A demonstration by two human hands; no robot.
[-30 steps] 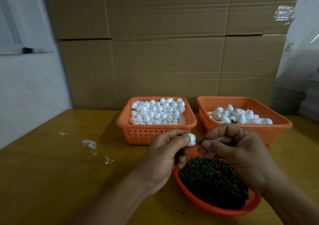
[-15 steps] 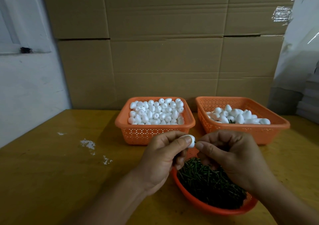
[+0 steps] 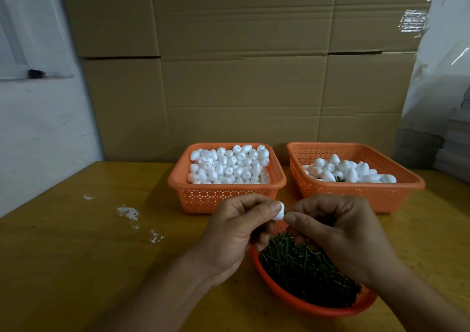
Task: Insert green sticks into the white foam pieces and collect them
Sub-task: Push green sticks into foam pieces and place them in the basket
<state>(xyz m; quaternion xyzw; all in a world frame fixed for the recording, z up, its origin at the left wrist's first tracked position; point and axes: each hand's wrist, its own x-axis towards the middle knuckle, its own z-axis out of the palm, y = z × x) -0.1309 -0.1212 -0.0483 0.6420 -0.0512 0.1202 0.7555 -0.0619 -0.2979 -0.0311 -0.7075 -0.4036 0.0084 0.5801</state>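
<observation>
White scraps (image 3: pixel 127 212): bits of foam lie on the wooden table (image 3: pixel 63 255) at centre left, well apart from my hands.
Supply basket (image 3: pixel 226 194): orange and square, at centre frame, heaped with plain white foam pieces (image 3: pixel 229 165); none of these shows a stick.
My left hand (image 3: pixel 236 232): thumb and fingers curled round one white foam piece (image 3: pixel 279 214), pinching it just below the supply basket and above the far rim of the stick tray.
Green stick (image 3: pixel 285 213): only a dark sliver shows between the foam and my right thumb tip; a second ago a longer bit stood out in the gap, so I judge it is now nearly home.
My right hand (image 3: pixel 338 232): fingers curled, thumb and forefinger pinching the stick's end, thumb tip all but touching the foam; it has closed in on my left hand over the last second.
Stick tray (image 3: pixel 312 307): round and orange, at lower centre, full of loose green sticks (image 3: pixel 305 268), partly under my right wrist.
Collection basket (image 3: pixel 361 191): orange, at centre right, holding finished foam pieces (image 3: pixel 351 171) with a little green showing among them.
Meaning for the task: this piece looks about ready to go into the collection basket; many plain ones remain.
</observation>
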